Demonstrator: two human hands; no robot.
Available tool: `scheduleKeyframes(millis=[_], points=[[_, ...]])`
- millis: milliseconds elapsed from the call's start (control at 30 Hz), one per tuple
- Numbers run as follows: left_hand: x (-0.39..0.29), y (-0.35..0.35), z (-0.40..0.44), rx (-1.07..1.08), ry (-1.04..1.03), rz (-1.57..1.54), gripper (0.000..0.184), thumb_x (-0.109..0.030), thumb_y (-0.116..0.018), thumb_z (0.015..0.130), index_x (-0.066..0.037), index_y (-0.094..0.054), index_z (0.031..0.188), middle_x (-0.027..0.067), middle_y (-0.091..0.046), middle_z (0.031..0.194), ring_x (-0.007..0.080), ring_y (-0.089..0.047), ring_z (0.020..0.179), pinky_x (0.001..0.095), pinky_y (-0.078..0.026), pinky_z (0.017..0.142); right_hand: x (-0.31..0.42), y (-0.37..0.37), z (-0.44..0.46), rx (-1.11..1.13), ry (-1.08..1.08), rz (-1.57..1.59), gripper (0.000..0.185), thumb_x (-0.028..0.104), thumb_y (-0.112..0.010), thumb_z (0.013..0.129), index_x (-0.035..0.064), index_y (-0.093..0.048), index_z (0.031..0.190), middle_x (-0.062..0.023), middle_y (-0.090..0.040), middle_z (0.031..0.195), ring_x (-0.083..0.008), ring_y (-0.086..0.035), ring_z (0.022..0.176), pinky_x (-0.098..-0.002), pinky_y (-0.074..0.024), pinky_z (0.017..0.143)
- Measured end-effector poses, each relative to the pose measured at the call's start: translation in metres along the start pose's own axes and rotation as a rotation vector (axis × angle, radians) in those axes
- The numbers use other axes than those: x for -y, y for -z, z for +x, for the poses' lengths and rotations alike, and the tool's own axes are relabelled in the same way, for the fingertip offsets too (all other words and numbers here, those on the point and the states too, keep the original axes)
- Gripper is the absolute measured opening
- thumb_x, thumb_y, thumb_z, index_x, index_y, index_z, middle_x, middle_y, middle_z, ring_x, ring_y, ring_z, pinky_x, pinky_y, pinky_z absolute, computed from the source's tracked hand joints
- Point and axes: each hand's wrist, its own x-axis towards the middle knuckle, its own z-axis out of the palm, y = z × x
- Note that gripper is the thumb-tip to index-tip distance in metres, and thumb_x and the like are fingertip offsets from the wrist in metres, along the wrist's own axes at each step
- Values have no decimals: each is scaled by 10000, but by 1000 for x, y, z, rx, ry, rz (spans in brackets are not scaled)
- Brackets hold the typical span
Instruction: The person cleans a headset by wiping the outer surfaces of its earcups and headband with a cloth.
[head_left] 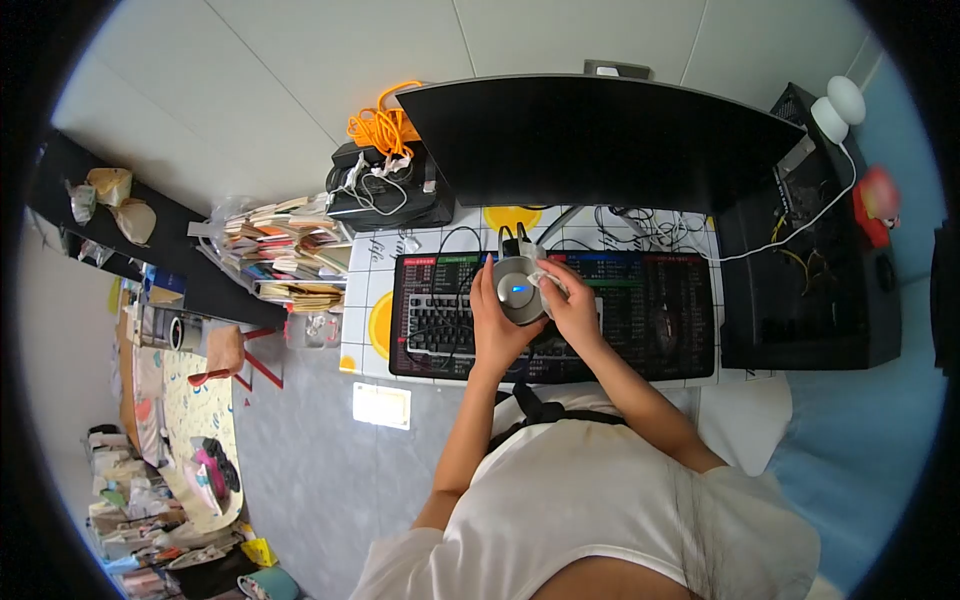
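Observation:
Over the keyboard (440, 325), a round silver-grey object (517, 280) with a small lit blue spot on top is held in front of me. Its exact kind I cannot make out. My left hand (496, 328) wraps round its left and near side, fingers pointing away from me. On the other side, my right hand (574, 308) pinches a crumpled white tissue (546, 280) against the object's right edge. Black plug-like parts (514, 240) and cables show just behind it. The hands hide part of the keyboard.
A large dark monitor (610, 145) stands behind the dark desk mat (650, 345). At right is a black computer case (810, 290) with a white camera-like device (840, 108) on it. Orange cable (382, 130) and stacked papers (290, 245) are at left.

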Motion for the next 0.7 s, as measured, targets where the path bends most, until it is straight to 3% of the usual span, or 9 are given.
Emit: scheduleKeyframes(millis=[67,133,267,367,533,700], points=[[0,0,0,10,-5,-8,1068,-132,-818,506,-27,-219,1384,243,-347,1299,403,-366,1201,437,-349,995,0,2,0,-5,-10,1,262,117,-543,890,21,-591,1129,-137,-612,1105,-217,-596,1008,-300,-467,826],[-2,1,0,50,-47,-24,1068,-125,-814,508,-35,-218,1389,241,-348,1295,399,-367,1201,433,-357,990,1,2,4,43,-153,133,270,114,-561,884,14,-597,1132,-100,-615,1106,-161,-578,1002,-271,-442,850],[-5,2,-2,137,-69,-21,1111,-105,-822,480,-67,-208,1405,221,-344,1311,387,-370,1196,427,-369,983,-9,3,8,36,-156,147,254,106,-551,887,10,-601,1117,-82,-633,1058,-120,-591,931,-236,-453,805],[-2,3,-4,173,-60,-30,1119,-106,-826,476,-83,-207,1408,221,-344,1314,389,-366,1200,429,-369,985,-19,0,0,15,-133,166,261,97,-529,882,15,-595,1121,-127,-620,1090,-189,-607,953,-296,-466,807],[-1,5,-4,215,-30,-28,1112,-116,-827,485,-94,-210,1409,221,-340,1323,400,-358,1209,437,-373,980,-10,-1,-3,13,-229,144,266,106,-531,880,19,-593,1123,-121,-623,1081,-196,-601,964,-287,-454,814],[4,10,-7,226,-21,-37,1115,-116,-825,479,-88,-209,1408,226,-347,1316,394,-365,1207,437,-370,982,-8,-6,-4,10,-175,198,258,108,-539,878,17,-595,1113,-124,-620,1088,-203,-595,988,-296,-446,846]])
